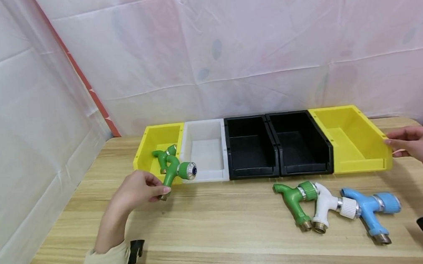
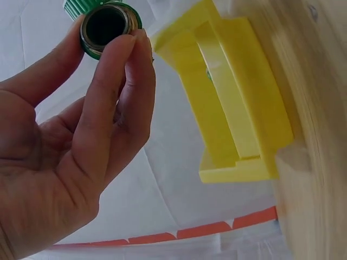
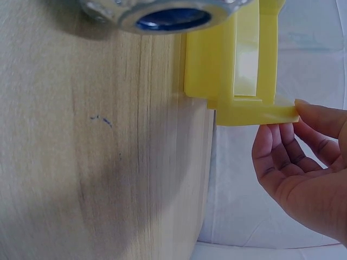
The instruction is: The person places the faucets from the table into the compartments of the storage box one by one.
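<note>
My left hand point(image 1: 135, 192) pinches a green faucet point(image 1: 172, 173) by its threaded end, thumb against fingers, in front of the left yellow bin point(image 1: 146, 148). The left wrist view looks straight into the faucet's round open end point(image 2: 105, 27). Inside that bin lies another green faucet point(image 1: 162, 159), partly hidden behind the held one. At the far right my right hand point(image 1: 422, 147) grips the side rim of the right yellow bin point(image 1: 363, 135). In the right wrist view the thumb lies on top of the bin's edge point(image 3: 260, 115) with the fingers curled underneath.
Between the yellow bins stand a white bin point(image 1: 205, 149) and two black bins point(image 1: 254, 172) point(image 1: 307, 169). On the wooden table point(image 1: 220, 232), front right, lie a green faucet point(image 1: 293, 202), a white faucet point(image 1: 325, 204) and a blue faucet point(image 1: 369, 208). A pale curtain point(image 1: 245, 41) hangs behind.
</note>
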A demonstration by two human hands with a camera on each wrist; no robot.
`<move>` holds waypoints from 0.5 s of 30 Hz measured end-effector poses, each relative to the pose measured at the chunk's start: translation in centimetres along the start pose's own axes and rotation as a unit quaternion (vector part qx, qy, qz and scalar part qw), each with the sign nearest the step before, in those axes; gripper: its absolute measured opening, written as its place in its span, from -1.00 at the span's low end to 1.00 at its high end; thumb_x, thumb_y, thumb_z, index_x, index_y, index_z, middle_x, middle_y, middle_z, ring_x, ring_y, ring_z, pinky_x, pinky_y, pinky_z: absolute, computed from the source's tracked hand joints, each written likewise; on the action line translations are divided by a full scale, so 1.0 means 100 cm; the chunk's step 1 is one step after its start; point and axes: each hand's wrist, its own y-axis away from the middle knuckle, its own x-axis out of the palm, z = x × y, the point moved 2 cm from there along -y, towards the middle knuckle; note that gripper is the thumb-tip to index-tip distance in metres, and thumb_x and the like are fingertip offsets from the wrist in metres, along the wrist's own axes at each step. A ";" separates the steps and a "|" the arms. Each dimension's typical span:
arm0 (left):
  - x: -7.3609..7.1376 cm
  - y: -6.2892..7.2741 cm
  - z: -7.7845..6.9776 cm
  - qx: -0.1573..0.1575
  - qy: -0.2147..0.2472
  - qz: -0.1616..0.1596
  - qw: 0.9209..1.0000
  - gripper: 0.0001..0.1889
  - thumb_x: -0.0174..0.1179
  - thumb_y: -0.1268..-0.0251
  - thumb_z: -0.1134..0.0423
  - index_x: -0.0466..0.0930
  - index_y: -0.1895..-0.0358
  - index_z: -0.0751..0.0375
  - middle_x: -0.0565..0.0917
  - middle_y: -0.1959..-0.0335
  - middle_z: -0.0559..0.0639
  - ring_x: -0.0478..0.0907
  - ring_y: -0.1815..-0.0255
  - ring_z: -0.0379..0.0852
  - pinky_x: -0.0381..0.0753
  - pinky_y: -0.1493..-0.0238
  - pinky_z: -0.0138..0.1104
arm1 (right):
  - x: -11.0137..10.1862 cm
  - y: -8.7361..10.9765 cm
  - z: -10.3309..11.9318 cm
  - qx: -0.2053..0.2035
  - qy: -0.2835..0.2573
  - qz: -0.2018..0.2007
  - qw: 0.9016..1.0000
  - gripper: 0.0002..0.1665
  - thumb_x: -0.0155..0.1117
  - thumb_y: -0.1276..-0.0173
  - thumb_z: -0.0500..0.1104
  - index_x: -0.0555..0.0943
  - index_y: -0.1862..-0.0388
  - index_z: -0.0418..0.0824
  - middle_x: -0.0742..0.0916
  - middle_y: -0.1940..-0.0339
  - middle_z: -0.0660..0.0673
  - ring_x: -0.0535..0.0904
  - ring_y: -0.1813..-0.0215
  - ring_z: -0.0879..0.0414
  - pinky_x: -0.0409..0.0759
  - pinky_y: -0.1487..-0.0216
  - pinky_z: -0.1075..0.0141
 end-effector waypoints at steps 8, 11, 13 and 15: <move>0.003 -0.008 -0.007 0.004 0.008 -0.005 1.000 -0.79 0.33 -0.06 0.19 0.62 0.48 0.29 0.60 0.57 -0.02 0.59 0.50 -0.08 0.57 0.40 -0.28 | 0.000 0.001 0.001 0.004 0.012 -0.002 1.000 -0.61 0.01 -0.40 -0.25 0.35 0.01 -0.61 0.44 0.51 0.43 0.47 0.51 0.39 0.59 0.50 0.38; 0.005 -0.009 -0.010 0.006 0.017 -0.010 1.000 -0.79 0.33 -0.06 0.20 0.62 0.48 0.31 0.60 0.56 -0.01 0.60 0.50 -0.07 0.59 0.37 -0.26 | 0.000 0.002 0.002 0.004 0.013 -0.002 1.000 -0.61 0.00 -0.40 -0.25 0.35 0.01 -0.61 0.44 0.50 0.43 0.47 0.51 0.38 0.59 0.50 0.39; 0.005 -0.010 -0.012 0.008 0.018 -0.012 1.000 -0.79 0.33 -0.07 0.21 0.61 0.49 0.32 0.60 0.56 0.00 0.60 0.50 -0.08 0.60 0.36 -0.24 | 0.000 0.001 0.002 0.003 0.013 -0.002 1.000 -0.61 0.01 -0.40 -0.25 0.35 0.01 -0.61 0.44 0.51 0.43 0.47 0.51 0.37 0.59 0.50 0.39; 0.006 -0.012 -0.015 0.011 0.020 -0.013 1.000 -0.79 0.32 -0.08 0.22 0.61 0.49 0.32 0.60 0.56 0.00 0.59 0.51 -0.08 0.61 0.36 -0.24 | 0.000 0.001 0.001 0.003 0.013 -0.002 1.000 -0.61 0.00 -0.40 -0.26 0.35 0.02 -0.61 0.44 0.51 0.42 0.47 0.51 0.37 0.59 0.50 0.38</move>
